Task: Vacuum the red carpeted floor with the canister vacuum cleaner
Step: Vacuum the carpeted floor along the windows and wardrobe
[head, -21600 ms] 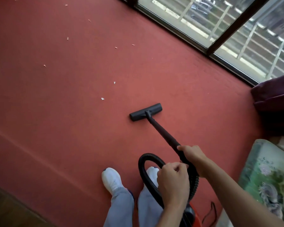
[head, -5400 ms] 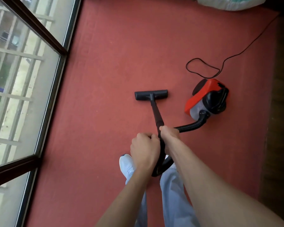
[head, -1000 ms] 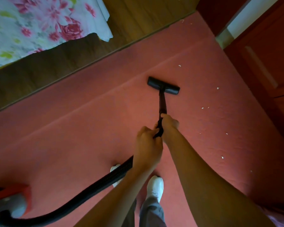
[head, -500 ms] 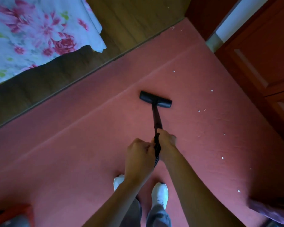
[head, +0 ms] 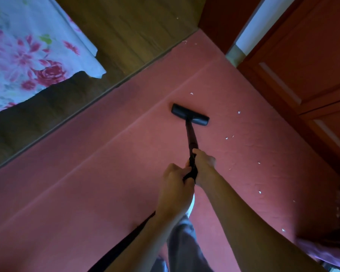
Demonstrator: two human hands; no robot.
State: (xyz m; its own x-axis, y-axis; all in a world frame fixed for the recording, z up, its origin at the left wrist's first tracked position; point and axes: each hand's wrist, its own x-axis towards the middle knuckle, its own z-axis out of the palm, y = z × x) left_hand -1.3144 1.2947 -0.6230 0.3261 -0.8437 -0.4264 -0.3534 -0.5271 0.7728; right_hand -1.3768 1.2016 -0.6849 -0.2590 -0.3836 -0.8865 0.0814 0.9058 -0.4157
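The black floor nozzle lies flat on the red carpet, ahead of me and slightly right. Its black wand runs back to my hands. My right hand grips the wand higher up; my left hand grips it just behind, where the hose begins. The black ribbed hose trails down to the lower left under my left forearm. Several small white scraps dot the carpet right of the nozzle. The canister body is out of view.
A wooden floor strip borders the carpet at the upper left, with a floral bedsheet hanging over it. Red wooden cabinet doors stand along the right. Purple fabric lies at the lower right. My white shoe shows below my hands.
The nozzle has slid forward and to the right, closer to the white scraps. My view has shifted; the red canister at the lower left has left the frame.
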